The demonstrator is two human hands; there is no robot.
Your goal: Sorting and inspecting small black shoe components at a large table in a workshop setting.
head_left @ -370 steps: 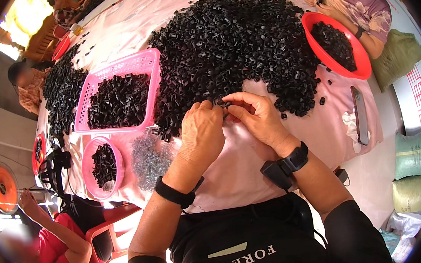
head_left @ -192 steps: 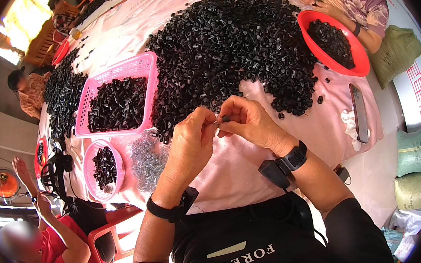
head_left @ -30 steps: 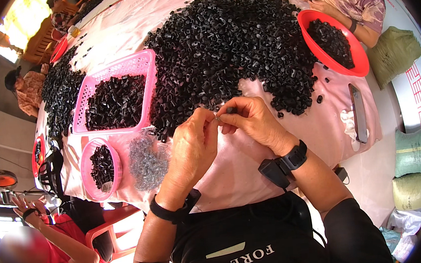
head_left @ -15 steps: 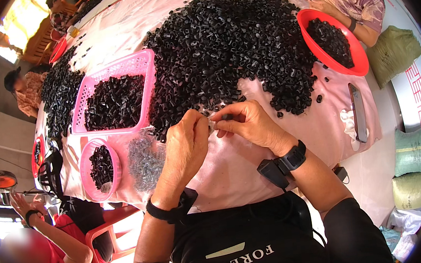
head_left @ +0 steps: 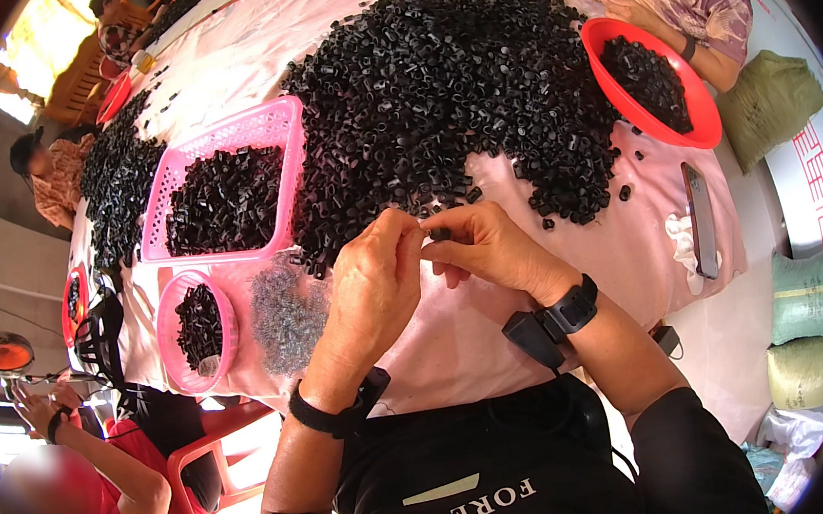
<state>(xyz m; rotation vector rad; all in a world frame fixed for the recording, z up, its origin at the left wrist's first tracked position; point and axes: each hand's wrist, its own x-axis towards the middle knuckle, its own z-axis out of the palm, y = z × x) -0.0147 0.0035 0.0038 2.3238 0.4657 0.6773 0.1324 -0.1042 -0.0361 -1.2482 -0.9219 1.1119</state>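
My right hand [head_left: 491, 242] pinches a small black plastic piece [head_left: 439, 234] between thumb and fingertips, just short of the big pile. Close against it, my left hand [head_left: 379, 268] is closed, its fingertips meeting the piece's side; whatever it grips is too small or hidden to name. Beyond both hands spreads a large heap of small black plastic pieces [head_left: 436, 88]. To the left of my left hand lies a pile of small clear, bluish parts [head_left: 287, 312] on the pink tablecloth [head_left: 478, 349].
A pink basket [head_left: 293, 174] and a round pink bowl [head_left: 228, 346], both holding black pieces, stand at the left. A red basin [head_left: 703, 124] of pieces and a phone [head_left: 699, 222] are on the right. Co-workers sit around the table; sacks [head_left: 806, 296] stack at far right.
My left hand has shifted slightly right and down. The black piece in my right fingers has turned and dropped a little. The co-worker in red at lower left has moved their hands.
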